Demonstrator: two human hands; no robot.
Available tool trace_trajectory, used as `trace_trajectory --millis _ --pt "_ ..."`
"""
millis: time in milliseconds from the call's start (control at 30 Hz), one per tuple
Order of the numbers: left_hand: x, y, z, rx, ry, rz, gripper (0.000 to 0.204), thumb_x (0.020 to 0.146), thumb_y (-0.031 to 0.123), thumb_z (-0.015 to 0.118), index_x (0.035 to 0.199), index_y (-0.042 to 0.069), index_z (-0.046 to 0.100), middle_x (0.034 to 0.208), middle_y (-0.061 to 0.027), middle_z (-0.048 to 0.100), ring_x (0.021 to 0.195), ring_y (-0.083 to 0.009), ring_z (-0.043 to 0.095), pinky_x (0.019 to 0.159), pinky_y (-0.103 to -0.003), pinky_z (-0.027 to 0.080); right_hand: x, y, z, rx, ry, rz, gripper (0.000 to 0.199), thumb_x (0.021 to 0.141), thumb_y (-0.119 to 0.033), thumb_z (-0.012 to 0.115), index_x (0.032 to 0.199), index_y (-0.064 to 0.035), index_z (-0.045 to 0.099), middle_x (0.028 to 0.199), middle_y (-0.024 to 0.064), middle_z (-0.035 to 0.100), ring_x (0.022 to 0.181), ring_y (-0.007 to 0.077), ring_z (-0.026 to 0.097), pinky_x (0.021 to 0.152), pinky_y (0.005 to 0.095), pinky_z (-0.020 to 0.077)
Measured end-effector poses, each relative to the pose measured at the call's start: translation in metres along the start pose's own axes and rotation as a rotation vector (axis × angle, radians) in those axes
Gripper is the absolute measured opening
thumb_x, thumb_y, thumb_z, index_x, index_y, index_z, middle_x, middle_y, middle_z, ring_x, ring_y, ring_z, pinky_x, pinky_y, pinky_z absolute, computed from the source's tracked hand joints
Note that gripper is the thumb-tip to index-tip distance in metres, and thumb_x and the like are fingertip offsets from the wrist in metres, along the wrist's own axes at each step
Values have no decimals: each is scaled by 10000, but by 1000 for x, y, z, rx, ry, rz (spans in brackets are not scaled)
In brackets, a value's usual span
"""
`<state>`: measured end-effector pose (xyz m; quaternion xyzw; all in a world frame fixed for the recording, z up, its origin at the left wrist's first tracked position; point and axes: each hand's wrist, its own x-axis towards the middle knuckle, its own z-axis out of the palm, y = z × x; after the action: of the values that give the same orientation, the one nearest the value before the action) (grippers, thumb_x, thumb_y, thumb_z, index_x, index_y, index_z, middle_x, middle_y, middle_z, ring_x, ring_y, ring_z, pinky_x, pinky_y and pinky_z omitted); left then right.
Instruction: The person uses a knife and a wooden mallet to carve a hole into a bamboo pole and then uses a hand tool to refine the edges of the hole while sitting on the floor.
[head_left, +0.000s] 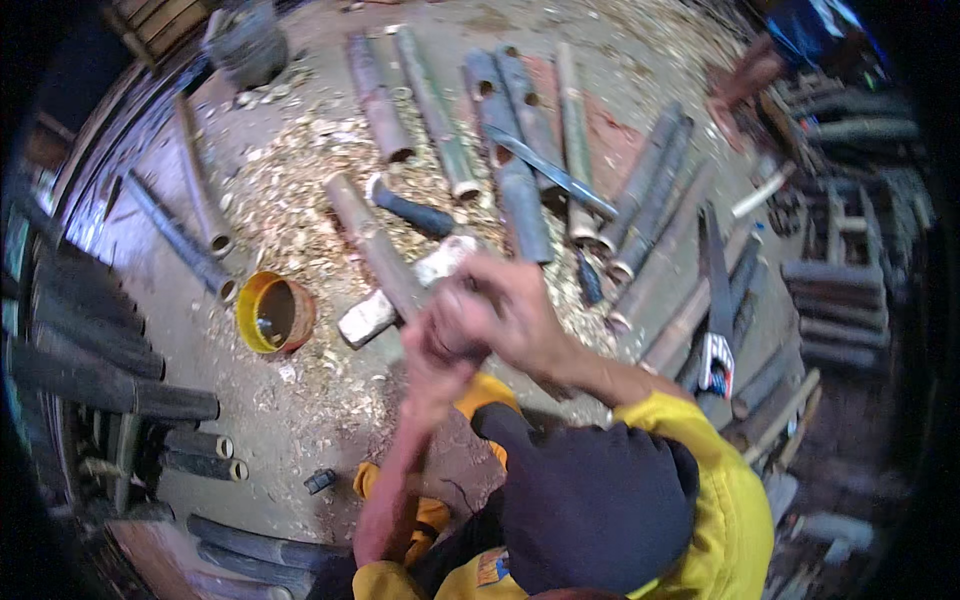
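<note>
Evidently, the left hand (437, 362) clasps the bamboo tube (368, 235) by its near end; the right hand's (514, 300) hold we cannot tell. Beyond the grip, a pale block (366, 320) crosses beneath, presumably for support.

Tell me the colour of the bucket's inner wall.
The bucket's inner wall is yellow; the head view shows it best.

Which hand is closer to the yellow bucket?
Left. The left hand is to the right of the yellow bucket; the right hand is farther right.
</note>
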<state>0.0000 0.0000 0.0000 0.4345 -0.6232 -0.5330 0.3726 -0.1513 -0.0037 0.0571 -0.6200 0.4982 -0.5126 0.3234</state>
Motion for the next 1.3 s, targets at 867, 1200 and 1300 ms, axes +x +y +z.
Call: trace_trajectory --millis 867,1200,1300 --pt "-137 -180 -289 663 232 -442 215 669 54 591 865 -15 536 811 -81 571 717 -170 525 644 -298 432 -176 250 -281 -1186 411 932 476 756 -279 630 1130 -37 461 936 255 607 907 416 583 780 483 465" --pt "-29 -139 -219 669 -5 -357 256 709 70 594 955 2 606 774 -76 601 710 -170 567 673 -283 452 -147 225 -251 -1352 386 756 532 732 -253 655 1188 -61 460 1115 226 528 1043 413 487 896 456 409" --pt "-3 -135 -197 716 -130 -273 274 722 27 594 996 10 590 775 -54 594 704 -123 554 659 -248 451 -107 240 -223 -1143 225 545 555 737 -275 661 1183 -19 450 1138 261 495 1040 419 492 890 468 413"
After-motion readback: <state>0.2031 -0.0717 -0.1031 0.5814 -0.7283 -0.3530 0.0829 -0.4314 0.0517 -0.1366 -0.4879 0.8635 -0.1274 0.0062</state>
